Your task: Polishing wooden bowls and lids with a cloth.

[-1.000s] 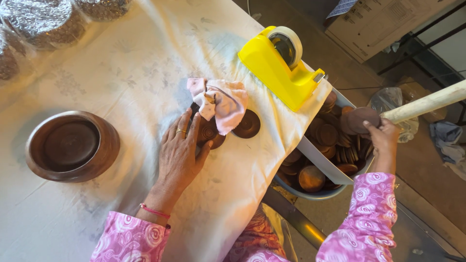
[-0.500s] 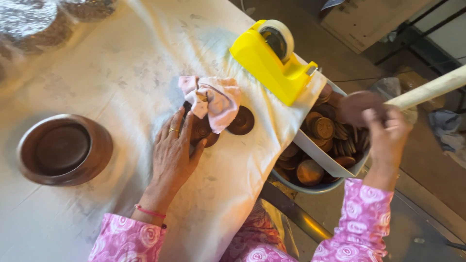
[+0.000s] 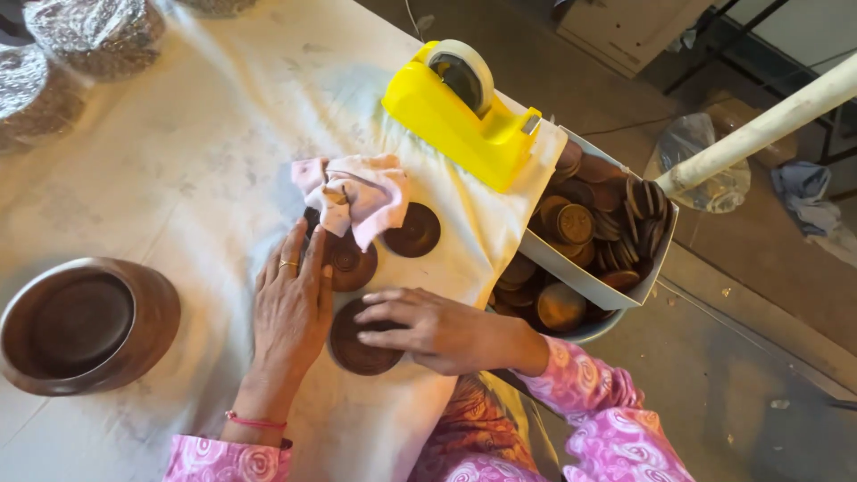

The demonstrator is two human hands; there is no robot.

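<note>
**Fingers flat on brown discs**

My right hand (image 3: 428,328) fingers press open on a brown clay disc (image 3: 359,344) at lower centre; my left hand (image 3: 290,308) lies flat beside it, touching another disc (image 3: 350,263) under the pink rag (image 3: 357,192). Yellow tape dispenser (image 3: 460,112) above.

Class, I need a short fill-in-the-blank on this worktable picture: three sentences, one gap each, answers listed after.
1. The tape dispenser is coloured ____.
2. The right hand presses a brown ____ onto the cloth-covered table.
3. The left hand wears a ring and lies just below a crumpled ____ rag.

Answers: yellow; disc; pink
</note>
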